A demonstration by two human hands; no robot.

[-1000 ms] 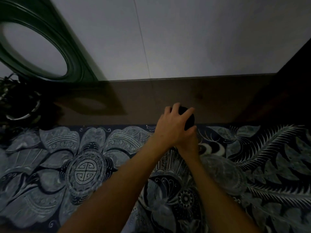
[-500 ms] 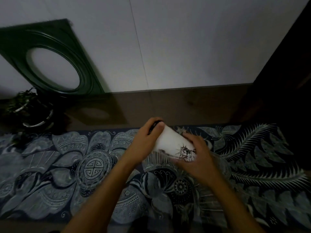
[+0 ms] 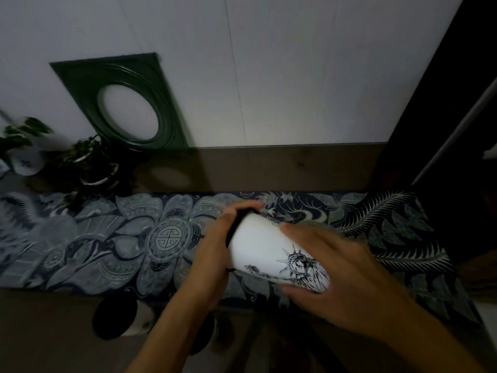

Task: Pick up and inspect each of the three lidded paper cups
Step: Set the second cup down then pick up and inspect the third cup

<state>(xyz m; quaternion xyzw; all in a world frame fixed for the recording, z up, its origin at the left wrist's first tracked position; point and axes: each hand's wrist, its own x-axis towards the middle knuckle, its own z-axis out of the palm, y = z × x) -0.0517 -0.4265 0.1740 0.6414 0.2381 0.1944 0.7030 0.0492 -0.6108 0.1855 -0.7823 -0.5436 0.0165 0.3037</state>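
Pretty dim shot, so bear with me. Far left there's a white pot (image 3: pixel 27 164) with a leafy plant in it, blurred, and just right of that a darker plant (image 3: pixel 91 162) in a dark pot with a pale rim. Behind those, a green frame (image 3: pixel 80 84) with an oval opening leans on the white wall (image 3: pixel 295 63).

Across the middle runs a dark blue cloth (image 3: pixel 107 238) with big pale flower and feather patterns, lying on a brown table (image 3: pixel 269 168). Down at the near edge, lower left of the arms, there's a second cup (image 3: pixel 121 316) with a black lid, and a third cup (image 3: pixel 209 337) just right of it, mostly hidden behind the left forearm. Too dark to say much more about those two.

The left hand (image 3: pixel 212 254) is wrapped around the lid end of the cup (image 3: pixel 263 251), fingers curled over the black lid (image 3: pixel 236 227). The cup is white with a Statue of Liberty drawing, held up off the cloth and tipped on its side, lid pointing up-left and base down-right. The right hand (image 3: pixel 336 281) grips the base end, fingers over the top and thumb under it, so both hands are clamped on the same cup.

Far right is just something dark, can't make it out.
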